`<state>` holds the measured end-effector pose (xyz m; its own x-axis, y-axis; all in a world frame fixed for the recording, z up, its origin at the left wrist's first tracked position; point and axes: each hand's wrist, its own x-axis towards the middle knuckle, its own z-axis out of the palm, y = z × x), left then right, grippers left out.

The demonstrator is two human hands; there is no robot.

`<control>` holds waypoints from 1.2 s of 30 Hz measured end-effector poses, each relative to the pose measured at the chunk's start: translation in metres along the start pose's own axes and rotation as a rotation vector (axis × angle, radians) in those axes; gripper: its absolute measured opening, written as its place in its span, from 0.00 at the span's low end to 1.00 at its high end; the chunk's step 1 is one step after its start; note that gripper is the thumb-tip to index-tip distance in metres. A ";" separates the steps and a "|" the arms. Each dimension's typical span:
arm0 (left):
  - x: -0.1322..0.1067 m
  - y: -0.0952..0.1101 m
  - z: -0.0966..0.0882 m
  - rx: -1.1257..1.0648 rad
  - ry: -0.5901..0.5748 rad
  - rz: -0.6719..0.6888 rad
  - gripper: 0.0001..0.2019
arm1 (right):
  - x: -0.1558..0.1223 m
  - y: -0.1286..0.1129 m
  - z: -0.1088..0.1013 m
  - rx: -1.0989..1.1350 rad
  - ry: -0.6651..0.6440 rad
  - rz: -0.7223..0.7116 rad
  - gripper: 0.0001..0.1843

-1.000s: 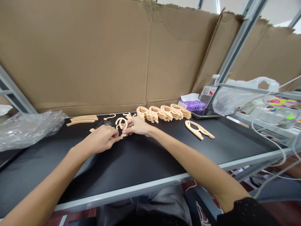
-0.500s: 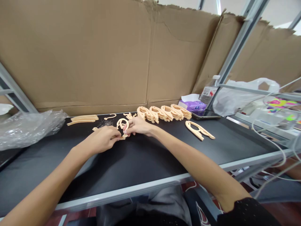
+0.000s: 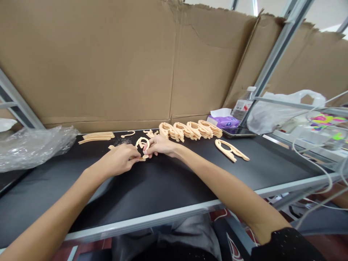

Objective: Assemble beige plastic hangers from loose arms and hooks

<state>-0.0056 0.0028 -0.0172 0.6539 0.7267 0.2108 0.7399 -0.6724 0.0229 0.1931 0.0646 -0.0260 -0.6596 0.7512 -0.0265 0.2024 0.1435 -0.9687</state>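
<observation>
My left hand (image 3: pixel 122 158) is closed, pinching a slim beige strip whose end shows just beyond the fingertips. Beside it, my right hand (image 3: pixel 160 145) pinches a beige folding hanger (image 3: pixel 140 141) by its curved, ring-like part. Both hands meet over the black table, and the fingers hide where the pieces touch. Behind them lie a loose beige hook (image 3: pixel 128 134) and a small heap of beige pieces (image 3: pixel 150 133). To the left is a pile of long beige strips (image 3: pixel 97 137).
Several stacks of folded beige hangers (image 3: pixel 193 131) line the back of the table. A single folded hanger (image 3: pixel 231 149) lies to the right. Beyond are a purple tissue pack (image 3: pixel 224 121), a bottle (image 3: pixel 243 106) and a dark tablet (image 3: pixel 239 133). Clear plastic wrap (image 3: pixel 35 146) sits left.
The view has shifted very slightly. Both hands keep nearly the same place and grip on the beige pieces.
</observation>
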 end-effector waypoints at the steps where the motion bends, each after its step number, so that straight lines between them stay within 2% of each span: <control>1: 0.000 0.000 0.000 0.003 0.002 0.002 0.13 | 0.000 0.000 0.000 0.002 0.001 0.004 0.04; 7: 0.001 0.003 -0.002 -0.003 0.000 0.001 0.13 | 0.001 0.000 0.000 0.021 -0.004 0.032 0.05; 15: 0.003 0.005 -0.002 0.039 0.035 0.072 0.11 | 0.000 -0.006 0.002 -0.013 0.005 0.078 0.05; 23: 0.004 0.007 -0.004 0.101 0.011 0.057 0.12 | 0.001 -0.011 0.003 -0.008 0.031 0.204 0.06; 31: 0.004 0.008 -0.005 0.052 0.022 0.041 0.12 | -0.002 -0.012 0.003 0.005 0.011 0.180 0.07; 36: 0.004 0.005 -0.003 0.055 0.016 0.045 0.12 | -0.003 -0.010 0.003 -0.094 0.006 0.108 0.07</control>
<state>0.0002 0.0013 -0.0129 0.6847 0.6930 0.2258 0.7174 -0.6954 -0.0410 0.1904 0.0590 -0.0173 -0.6260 0.7692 -0.1281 0.3395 0.1210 -0.9328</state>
